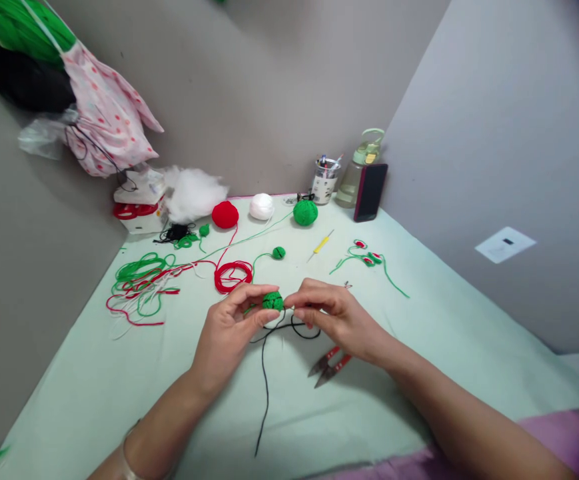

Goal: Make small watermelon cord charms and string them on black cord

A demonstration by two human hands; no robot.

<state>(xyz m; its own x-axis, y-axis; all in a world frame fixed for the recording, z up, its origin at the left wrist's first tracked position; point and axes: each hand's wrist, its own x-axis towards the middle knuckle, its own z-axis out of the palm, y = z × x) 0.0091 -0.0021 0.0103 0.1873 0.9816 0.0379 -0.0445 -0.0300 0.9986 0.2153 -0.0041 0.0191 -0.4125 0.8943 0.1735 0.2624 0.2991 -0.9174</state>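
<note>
Mint-green cloth (pixel 394 373) covers the table, smooth and matte, set into a corner of plain grey walls.

Landmark: green crochet piece (pixel 272 301), small, rounded, ribbed stitch texture, held above the cloth at mid-table.

- Left hand (pixel 229 327): thumb and fingertips pinched narrow on the left side of the piece, holding it.
- Right hand (pixel 336 317): fingertips closed tight together, touching the piece's right edge. What they pinch is too small to tell.
- Black yarn strand (pixel 264 380): thin, hangs from under the piece, loops below the right hand, and trails toward the near table edge.
- Thread snips (pixel 329 365): metal blades, red handles, lying on the cloth near and right of the piece, beneath the right wrist.
- Red yarn coil (pixel 232 275): loose ring, just beyond and left of the piece.
- Second small green crochet ball (pixel 278 253): just beyond the piece, with a green tail.
- Yellow-handled crochet hook (pixel 322 244): slim, beyond and right.
- Tangle of green and red yarn (pixel 142 287): well left.
- Far beyond, near the wall: red yarn ball (pixel 225 215), white yarn ball (pixel 262 206), green yarn ball (pixel 305 213), fluffy white stuffing (pixel 194 193), pen cup (pixel 324 181), clear water bottle (pixel 362 170), and dark phone (pixel 370 192) propped upright.
</note>
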